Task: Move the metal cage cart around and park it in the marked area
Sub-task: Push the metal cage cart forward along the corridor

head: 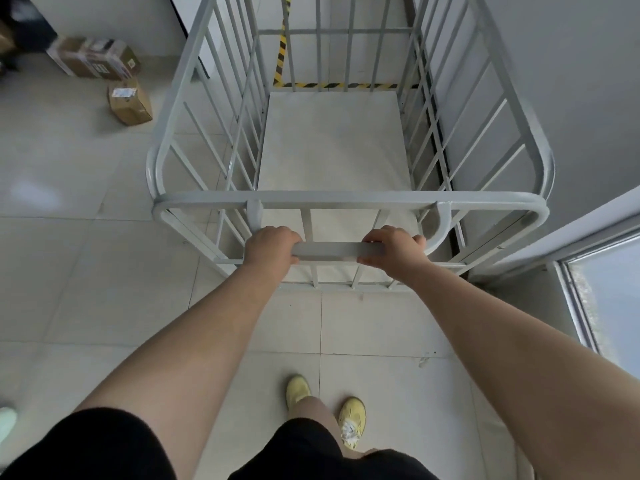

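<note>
I see my left hand [270, 245] and right hand [394, 249] both clamped on the handle bar [337, 250] of the metal cage cart [332, 147] — it stands at twelve o'clock, beside the wall [571, 81] at two. Yellow-black floor tape [332, 85] shows beyond its far end; cardboard boxes [104, 64] lie at ten.

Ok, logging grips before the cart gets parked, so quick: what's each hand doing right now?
Left hand: curled round the cart handle, gripping it.
Right hand: gripping the same handle.

One cage cart [346, 199], two cardboard boxes [93, 57] (both taped).
</note>
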Demonstrator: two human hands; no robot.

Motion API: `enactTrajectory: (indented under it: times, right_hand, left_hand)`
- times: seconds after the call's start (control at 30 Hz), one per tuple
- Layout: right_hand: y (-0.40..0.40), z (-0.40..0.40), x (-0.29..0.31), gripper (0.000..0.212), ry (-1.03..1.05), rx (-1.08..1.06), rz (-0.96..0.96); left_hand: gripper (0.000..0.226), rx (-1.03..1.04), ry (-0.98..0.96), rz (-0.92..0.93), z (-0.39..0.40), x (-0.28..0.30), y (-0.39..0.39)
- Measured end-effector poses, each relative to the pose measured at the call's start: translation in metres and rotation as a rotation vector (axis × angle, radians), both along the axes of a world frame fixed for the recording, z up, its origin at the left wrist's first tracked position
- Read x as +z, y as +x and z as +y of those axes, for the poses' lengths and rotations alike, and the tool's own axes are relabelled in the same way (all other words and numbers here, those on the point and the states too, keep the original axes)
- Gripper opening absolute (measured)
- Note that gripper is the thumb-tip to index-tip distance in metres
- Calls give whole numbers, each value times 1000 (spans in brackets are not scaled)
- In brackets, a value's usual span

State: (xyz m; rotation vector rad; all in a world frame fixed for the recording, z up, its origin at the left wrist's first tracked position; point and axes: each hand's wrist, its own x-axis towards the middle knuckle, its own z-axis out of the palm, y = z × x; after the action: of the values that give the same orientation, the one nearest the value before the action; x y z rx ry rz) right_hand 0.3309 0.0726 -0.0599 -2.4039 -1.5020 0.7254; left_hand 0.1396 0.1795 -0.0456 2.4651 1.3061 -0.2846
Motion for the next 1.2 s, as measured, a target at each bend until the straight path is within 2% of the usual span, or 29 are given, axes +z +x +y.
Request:
enactTrajectory:
  times: [0.2,0.63,0.97,1.2]
  right_hand:
    - [27,46,-1,30,-8,-17,-11]
    - [66,188,4,33,-87,-77,31]
    - [97,295,3,32,-61,-107,25]
    - [126,362,-2,35,-48,-82,-23]
  left_hand:
    - [5,92,-115,-99,49,-4,24]
    - [12,21,-168,-119,199,-7,66]
    - [11,-72,-141,-11,320,-11,100]
    - [24,-121,-110,81,388,-2,134]
